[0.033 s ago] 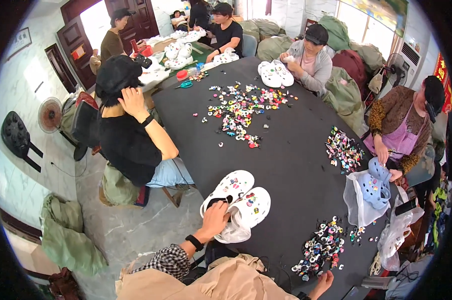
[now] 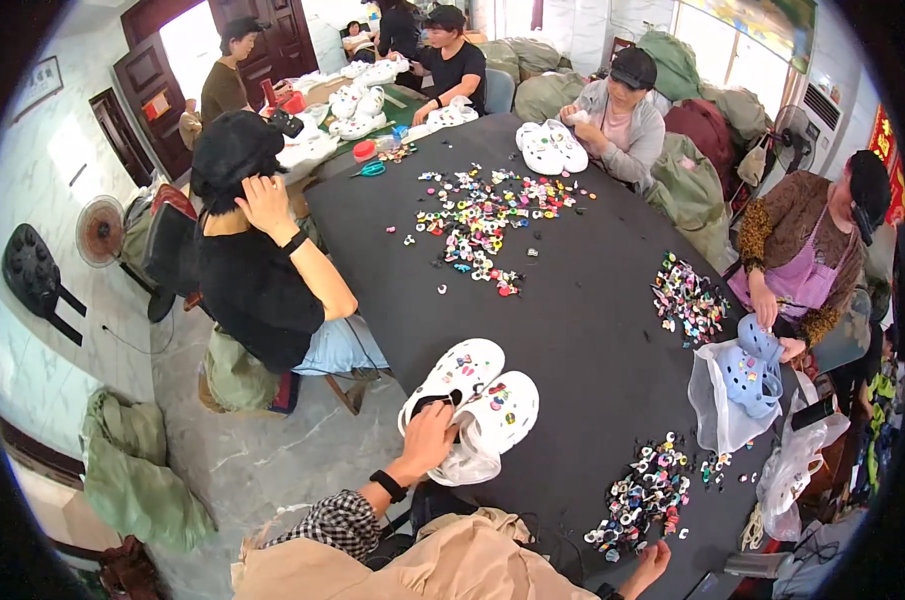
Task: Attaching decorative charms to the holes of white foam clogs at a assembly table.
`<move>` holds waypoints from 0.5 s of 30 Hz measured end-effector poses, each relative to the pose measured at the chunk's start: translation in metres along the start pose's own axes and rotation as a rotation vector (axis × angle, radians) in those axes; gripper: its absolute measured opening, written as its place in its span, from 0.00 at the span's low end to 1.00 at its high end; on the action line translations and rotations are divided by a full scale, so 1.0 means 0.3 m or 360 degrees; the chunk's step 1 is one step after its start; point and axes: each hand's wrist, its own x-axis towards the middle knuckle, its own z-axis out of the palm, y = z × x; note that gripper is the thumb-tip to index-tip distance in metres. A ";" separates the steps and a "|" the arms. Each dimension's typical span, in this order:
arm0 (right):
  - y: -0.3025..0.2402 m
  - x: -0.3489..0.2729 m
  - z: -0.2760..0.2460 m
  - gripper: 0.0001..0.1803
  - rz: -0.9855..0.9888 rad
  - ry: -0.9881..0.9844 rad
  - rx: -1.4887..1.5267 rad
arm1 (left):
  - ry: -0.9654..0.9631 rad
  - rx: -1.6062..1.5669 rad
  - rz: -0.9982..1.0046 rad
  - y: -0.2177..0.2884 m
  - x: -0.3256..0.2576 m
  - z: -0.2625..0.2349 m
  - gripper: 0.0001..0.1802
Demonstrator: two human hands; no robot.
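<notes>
A pair of white clogs (image 2: 506, 412) with colourful shoe charms on their tops lies at the near edge of the dark table, heels toward me. My left hand (image 2: 429, 440) is closed round the heel end of the left clog; a black patch shows in that shoe by my fingers. Clear plastic (image 2: 467, 466) wraps the heels. Low on the right, my right hand (image 2: 650, 568) is partly in view, fingers stretched out beside a pile of mixed charms (image 2: 641, 500). Nothing shows in its fingers.
More charms lie in a large heap (image 2: 478, 220) mid-table and a smaller pile (image 2: 690, 300) at right. A co-worker at right handles blue clogs (image 2: 751, 375); another sits behind white clogs (image 2: 552, 148). A person in black (image 2: 258, 260) sits at left. Teal scissors (image 2: 371, 169) lie farther off.
The white clogs have shifted slightly left with my left hand still on them. My right hand has moved a little to the right beside the near charm pile.
</notes>
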 end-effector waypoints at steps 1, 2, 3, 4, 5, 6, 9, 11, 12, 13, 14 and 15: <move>-0.011 -0.008 0.006 0.12 -0.0026 0.0024 0.0009 | 0.0025 -0.0011 -0.0037 -0.009 -0.005 -0.006 0.13; -0.024 -0.006 0.015 0.12 -0.0022 0.0024 0.0010 | 0.0031 -0.0009 -0.0082 -0.015 -0.013 -0.012 0.14; -0.039 -0.002 0.025 0.11 -0.0051 0.0048 0.0108 | 0.0036 -0.0007 -0.0127 -0.018 -0.023 -0.018 0.15; -0.060 -0.001 0.029 0.11 -0.0082 0.0090 0.0203 | 0.0028 -0.0014 -0.0113 -0.016 -0.023 -0.022 0.15; -0.090 -0.002 0.046 0.11 -0.0078 0.0086 0.0208 | 0.0043 -0.0002 -0.0131 -0.016 -0.031 -0.034 0.15; -0.127 -0.013 0.058 0.10 -0.0079 0.0049 0.0238 | 0.0058 0.0010 -0.0149 -0.017 -0.037 -0.044 0.15; -0.228 -0.051 0.113 0.09 -0.0132 0.0008 0.0261 | 0.0095 -0.0019 -0.0113 -0.023 -0.037 -0.049 0.15; -0.293 -0.078 0.158 0.09 -0.0181 -0.0015 0.0251 | 0.0134 -0.0034 -0.0083 -0.032 -0.022 -0.047 0.15; -0.325 -0.096 0.179 0.09 -0.0177 -0.0090 0.0241 | 0.0187 -0.0008 -0.0049 -0.036 -0.002 -0.048 0.14; -0.347 -0.104 0.191 0.08 -0.0175 -0.0168 0.0228 | 0.0242 0.0016 -0.0019 -0.040 0.022 -0.051 0.14; -0.352 -0.105 0.201 0.08 -0.0126 -0.0189 0.0270 | 0.0254 0.0059 -0.0008 -0.033 0.048 -0.063 0.13; -0.364 -0.115 0.205 0.08 -0.0125 -0.0180 0.0280 | 0.0325 0.0065 0.0038 -0.024 0.077 -0.074 0.12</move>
